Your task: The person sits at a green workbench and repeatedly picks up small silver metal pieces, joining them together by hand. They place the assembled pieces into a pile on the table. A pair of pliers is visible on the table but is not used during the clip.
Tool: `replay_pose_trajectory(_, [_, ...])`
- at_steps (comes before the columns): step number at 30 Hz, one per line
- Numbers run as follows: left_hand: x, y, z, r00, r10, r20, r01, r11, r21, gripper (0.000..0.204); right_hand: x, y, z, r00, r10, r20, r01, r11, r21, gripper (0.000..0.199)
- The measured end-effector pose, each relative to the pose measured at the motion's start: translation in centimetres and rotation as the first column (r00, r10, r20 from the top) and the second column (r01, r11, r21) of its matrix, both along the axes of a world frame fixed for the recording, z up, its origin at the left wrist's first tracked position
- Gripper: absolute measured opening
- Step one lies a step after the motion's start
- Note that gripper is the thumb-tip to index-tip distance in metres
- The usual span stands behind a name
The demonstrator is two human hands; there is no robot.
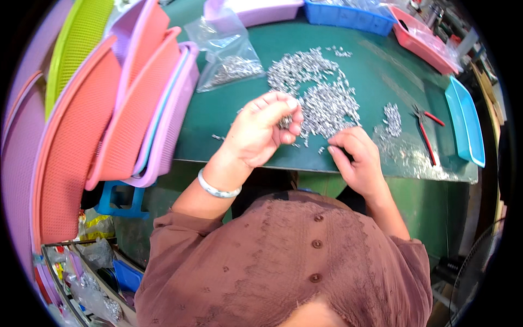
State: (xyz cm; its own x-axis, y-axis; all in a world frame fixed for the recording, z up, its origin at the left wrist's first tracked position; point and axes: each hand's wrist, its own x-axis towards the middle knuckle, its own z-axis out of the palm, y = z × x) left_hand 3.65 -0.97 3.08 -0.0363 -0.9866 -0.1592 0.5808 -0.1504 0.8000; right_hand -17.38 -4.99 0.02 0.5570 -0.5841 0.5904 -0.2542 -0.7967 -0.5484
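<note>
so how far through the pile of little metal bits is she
Looks done: a small separate cluster by the red-handled pliers, and a clear bag already holding pieces. In hand: the left hand grips several pieces while the right hand picks at the pile's near edge. Left: the big loose pile on the green mat, apparently most of it.

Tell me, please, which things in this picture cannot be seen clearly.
- Head view: the single metal parts in the pile are too small to tell their shape.
- What the left hand holds is hidden behind its curled fingers.
- Whether the right hand pinches a part is hidden by its own fingers.
- The blue bin and the pink tray are cut off by the top edge.
- The bag contents blur behind plastic.
</note>
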Motion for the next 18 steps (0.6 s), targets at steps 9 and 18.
replay_pose_trajectory(9, [8.1,-8.5,8.0,0.798,0.583,-0.152,-0.594,0.721,-0.357,0.007,0.2,-0.1,-0.5,1.000,0.011,0.002,-0.010,1.000,-0.018,0.013])
replay_pose_trajectory(18, [13.2,-14.3,9.3,0.055,0.683,0.728,-0.562,0.624,-0.543,0.019,-0.5,-0.2,-0.8,0.999,0.042,0.024,-0.042,0.999,-0.009,0.012])
